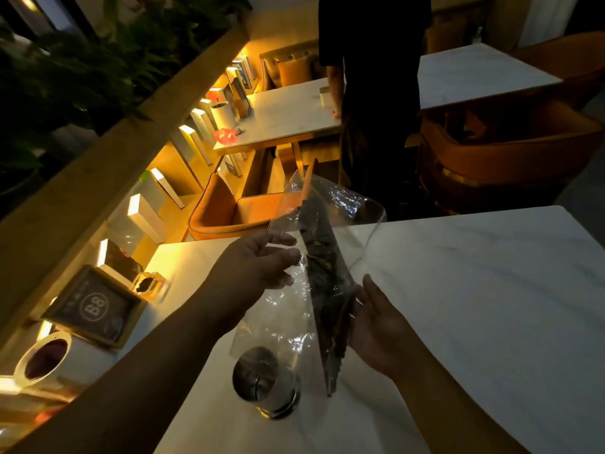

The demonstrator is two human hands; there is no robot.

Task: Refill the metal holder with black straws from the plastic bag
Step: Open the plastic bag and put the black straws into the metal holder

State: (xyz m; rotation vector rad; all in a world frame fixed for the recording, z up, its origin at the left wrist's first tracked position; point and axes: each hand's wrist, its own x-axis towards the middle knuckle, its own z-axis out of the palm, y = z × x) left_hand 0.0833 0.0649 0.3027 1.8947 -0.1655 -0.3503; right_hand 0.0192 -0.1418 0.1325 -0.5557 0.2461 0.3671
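Note:
A clear plastic bag hangs over the white marble table, holding a long bundle of black straws that runs steeply from upper left to lower right. My left hand pinches the bag's left side near its middle. My right hand cups the bundle's lower part from the right, through the plastic. Below the bag, close to the table's near edge, stands the round metal holder; its mouth faces up and I see no straws in it.
A framed sign, a glass jar and a white cylinder sit along the table's left edge. A person in dark clothes stands beyond the table. Orange chairs and other tables lie behind.

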